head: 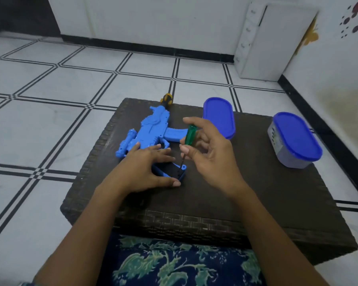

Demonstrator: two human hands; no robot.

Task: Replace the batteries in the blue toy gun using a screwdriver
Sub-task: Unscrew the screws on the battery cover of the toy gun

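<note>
The blue toy gun (151,129) lies flat on a dark woven table (246,195), its yellow and black muzzle pointing away from me. My left hand (145,168) presses down on the gun's grip end, thumb against the near edge. My right hand (209,153) holds a green-handled screwdriver (189,135) nearly upright between thumb and fingers. Its dark tip rests on a corner tab of the grip's dark battery compartment (177,171). My left hand hides much of the grip.
Two clear tubs with blue lids stand on the table: one (219,116) behind my right hand, the other (296,139) at the right edge. White tiled floor surrounds the table. A patterned blue and green cloth (182,263) covers my lap at the near edge.
</note>
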